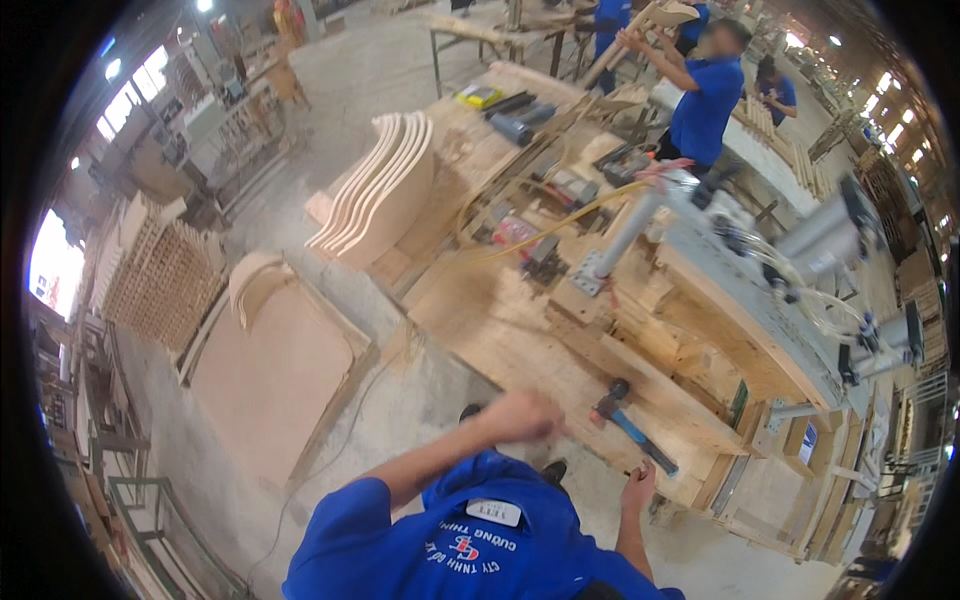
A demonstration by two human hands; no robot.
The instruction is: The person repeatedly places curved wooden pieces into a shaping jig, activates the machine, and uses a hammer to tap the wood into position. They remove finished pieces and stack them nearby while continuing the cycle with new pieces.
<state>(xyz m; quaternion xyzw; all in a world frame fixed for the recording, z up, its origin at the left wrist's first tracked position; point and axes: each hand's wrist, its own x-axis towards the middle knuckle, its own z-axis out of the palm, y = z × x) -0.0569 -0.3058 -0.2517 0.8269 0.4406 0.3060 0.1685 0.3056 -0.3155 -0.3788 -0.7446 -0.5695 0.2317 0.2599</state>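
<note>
My left hand (526, 417) is raised at the near edge of the wooden workbench (465, 325), over the floor side. Motion smears its fingers, so whether they are open or closed does not show. Close to the bench's near right edge, my right hand (638, 486) has its fingers drawn together around something small and dark that I cannot make out. Just beyond it lies a hammer (630, 428) with a dark head and a blue handle. The handle's end points toward my right hand, a short way from the fingers.
A wooden frame press with grey air cylinders (825, 240) stands at the right. Curved wooden panels (385, 190) stand at the bench's far left, near power tools (525, 235). A large board stack (270, 370) lies left. Beyond the bench, a co-worker (700, 105) lifts a wooden piece.
</note>
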